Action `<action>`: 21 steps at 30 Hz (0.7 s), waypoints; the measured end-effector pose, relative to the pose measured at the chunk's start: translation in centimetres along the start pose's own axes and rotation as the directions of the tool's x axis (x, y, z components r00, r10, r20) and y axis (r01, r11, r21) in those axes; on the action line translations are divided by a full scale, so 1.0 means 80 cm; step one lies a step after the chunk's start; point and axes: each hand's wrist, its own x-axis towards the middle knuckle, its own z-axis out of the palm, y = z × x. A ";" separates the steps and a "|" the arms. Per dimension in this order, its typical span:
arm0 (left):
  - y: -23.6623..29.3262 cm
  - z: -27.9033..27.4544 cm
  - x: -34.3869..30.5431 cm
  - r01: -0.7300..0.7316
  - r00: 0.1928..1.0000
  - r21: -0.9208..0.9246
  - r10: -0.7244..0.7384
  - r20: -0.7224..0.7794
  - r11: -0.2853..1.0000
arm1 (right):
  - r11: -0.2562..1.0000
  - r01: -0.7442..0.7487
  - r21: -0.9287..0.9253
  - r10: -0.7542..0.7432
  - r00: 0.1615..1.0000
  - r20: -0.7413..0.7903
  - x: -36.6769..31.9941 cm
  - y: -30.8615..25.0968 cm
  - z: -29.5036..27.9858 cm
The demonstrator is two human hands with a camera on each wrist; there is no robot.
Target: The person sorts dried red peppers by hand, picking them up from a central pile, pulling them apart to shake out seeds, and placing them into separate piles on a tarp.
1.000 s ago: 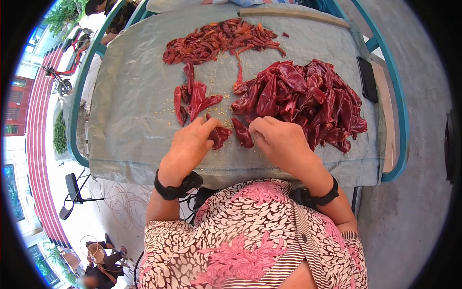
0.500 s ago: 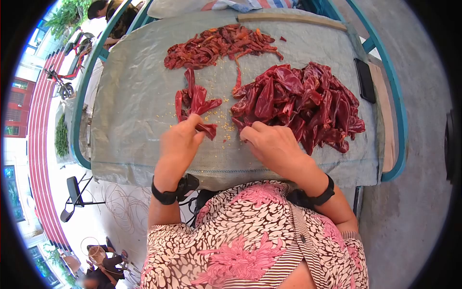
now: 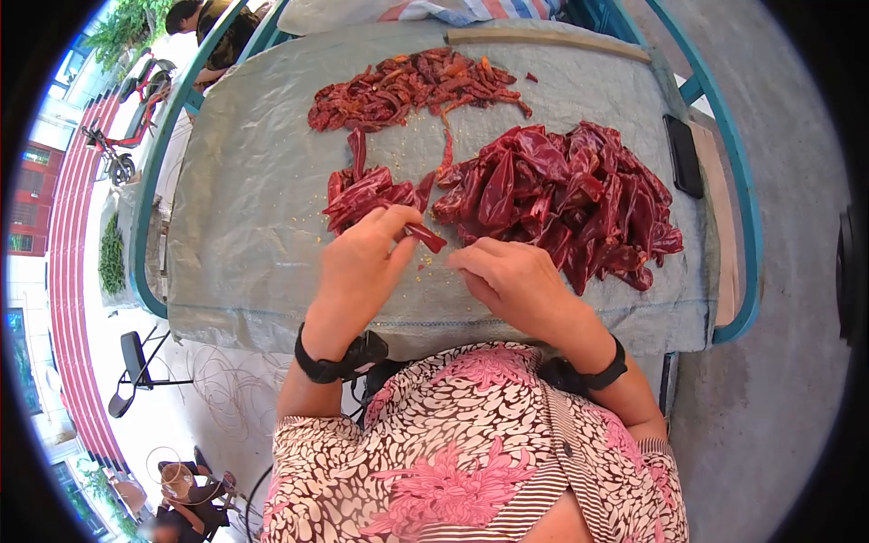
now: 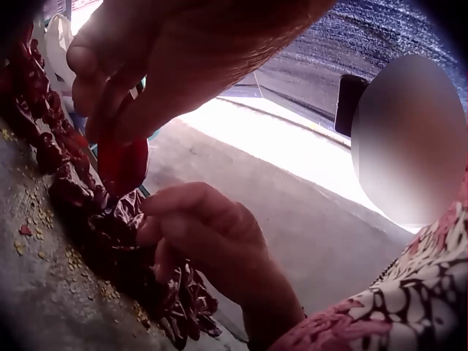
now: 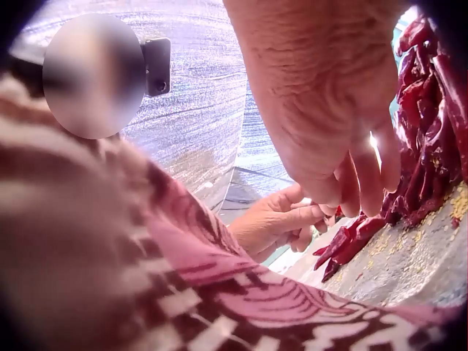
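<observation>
My left hand point(image 3: 360, 264) pinches a dried red chili pepper point(image 3: 428, 238) between thumb and fingers, its end pointing toward the right hand. In the left wrist view this chili point(image 4: 124, 168) hangs below the fingers. My right hand point(image 3: 523, 279) is just beside it, with its fingers bent and tips close to the chili's end; I cannot tell whether they pinch anything. A small group of chilies point(image 3: 358, 201) lies just beyond the left hand. To the right of it rises a large heap of glossy dark red chilies point(image 3: 579, 199).
A flatter pile of shrivelled red pieces point(image 3: 407, 86) lies at the far side of the grey-green woven sheet point(image 3: 244, 244), among scattered yellow seeds. At the right edge rests a black phone point(image 3: 683, 156). A wooden strip point(image 3: 548, 43) lies at the back, and blue-green rails point(image 3: 738, 190) frame the table.
The left hand laid a chili on the small group, which is bigger now. It has come back rightward and pinches another chili near the right hand, which has barely moved.
</observation>
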 end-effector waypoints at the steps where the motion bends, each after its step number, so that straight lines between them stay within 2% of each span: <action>1: 0.004 -0.001 0.004 -0.020 1.000 0.052 0.020 0.012 0.998 | 1.000 -0.007 0.000 0.007 1.000 0.010 -0.002 -0.001 -0.002; 4: -0.017 0.005 0.018 -0.121 0.975 0.240 0.160 -0.151 0.963 | 0.998 -0.055 -0.015 0.056 0.997 0.046 -0.008 0.000 -0.006; 7: -0.004 0.007 0.025 0.054 0.989 0.267 -0.015 -0.146 0.962 | 0.997 -0.076 -0.008 0.076 0.997 0.002 -0.017 0.008 -0.001; 10: -0.010 0.037 0.035 -0.186 0.975 0.130 0.199 -0.094 0.974 | 0.996 -0.089 -0.013 0.089 0.996 0.019 -0.019 0.010 -0.005; 11: -0.011 0.049 0.039 -0.189 0.982 0.141 0.190 0.005 0.972 | 0.995 -0.094 -0.021 0.094 0.995 0.032 -0.019 0.009 -0.007; 14: -0.007 0.076 0.047 -0.210 0.977 0.172 0.201 0.073 0.962 | 0.995 -0.097 -0.034 0.099 0.994 0.055 -0.019 0.006 -0.011; 15: -0.005 0.079 0.051 -0.178 0.980 0.218 0.152 0.129 0.960 | 0.995 -0.097 -0.030 0.098 0.994 0.052 -0.020 0.005 -0.011; 18: -0.010 0.087 0.058 -0.220 0.972 0.249 0.190 0.136 0.943 | 0.995 -0.085 -0.046 0.087 0.994 0.059 -0.023 0.008 -0.008; 21: -0.025 0.100 0.061 -0.234 0.971 0.205 0.238 0.002 0.950 | 0.996 -0.076 -0.054 0.079 0.995 0.059 -0.026 0.008 -0.008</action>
